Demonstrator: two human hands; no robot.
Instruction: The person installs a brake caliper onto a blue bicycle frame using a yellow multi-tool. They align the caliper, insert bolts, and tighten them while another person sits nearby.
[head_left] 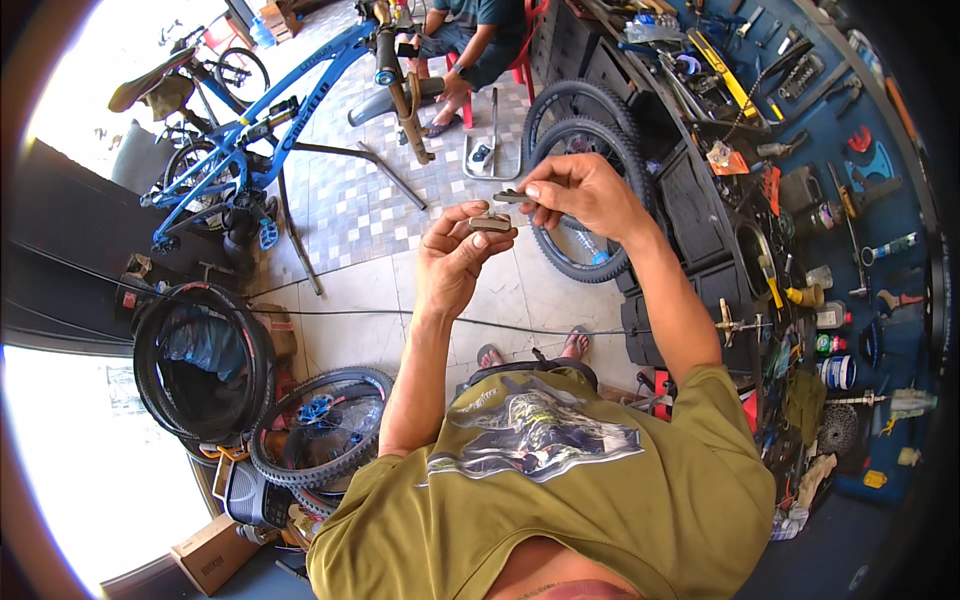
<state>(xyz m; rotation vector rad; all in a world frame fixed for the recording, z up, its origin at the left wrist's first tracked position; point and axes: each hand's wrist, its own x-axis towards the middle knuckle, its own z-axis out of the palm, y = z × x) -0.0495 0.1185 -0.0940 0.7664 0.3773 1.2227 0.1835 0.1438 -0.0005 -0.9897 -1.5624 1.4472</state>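
Held up in front of my chest, my left hand (450, 262) pinches a small disc brake pad (491, 224) between thumb and fingers, its greyish-tan flat face showing. Just above and to the right, my right hand (588, 200) grips a second brake pad (514, 197), dark and thin, seen nearly edge-on. The two pads are close together; a narrow gap seems to part them. Beyond my hands, a blue bicycle frame (290, 125) without a front wheel is held up off the floor, its fork (405, 115) pointing down.
Two bicycle wheels (622, 160) lean against dark drawers (690, 215) on my right. Tools crowd the bench and the blue tool wall (815, 120). Several tyres (205, 365) and a wheel (320, 430) stand at lower left. A black cable (370, 312) crosses ahead. Another person (470, 45) sits beyond.
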